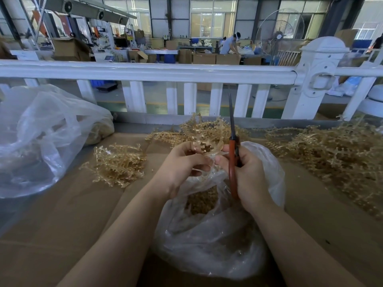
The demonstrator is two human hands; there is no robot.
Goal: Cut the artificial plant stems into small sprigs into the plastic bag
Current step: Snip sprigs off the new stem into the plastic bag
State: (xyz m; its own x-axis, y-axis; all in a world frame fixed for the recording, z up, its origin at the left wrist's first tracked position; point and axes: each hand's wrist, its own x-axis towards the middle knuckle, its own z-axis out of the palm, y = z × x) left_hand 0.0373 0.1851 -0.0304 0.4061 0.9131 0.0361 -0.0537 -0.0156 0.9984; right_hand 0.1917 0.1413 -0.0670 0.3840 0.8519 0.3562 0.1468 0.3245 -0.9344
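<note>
My left hand (pixel 184 162) pinches a tan artificial plant stem (pixel 204 148) just above the mouth of a clear plastic bag (pixel 207 251). Cut tan sprigs (pixel 202 200) lie inside the bag. My right hand (pixel 246 172) grips red-handled scissors (pixel 233 162), blades together and pointing up and away. Its fingertips touch the stem next to my left fingers. The bag stands on the cardboard-covered table between my forearms.
Piles of uncut tan stems lie at the left (pixel 119 164), behind my hands (pixel 199 129) and at the right (pixel 335 154). A large clear bag (pixel 41 137) sits at the far left. A white railing (pixel 165 71) runs behind the table.
</note>
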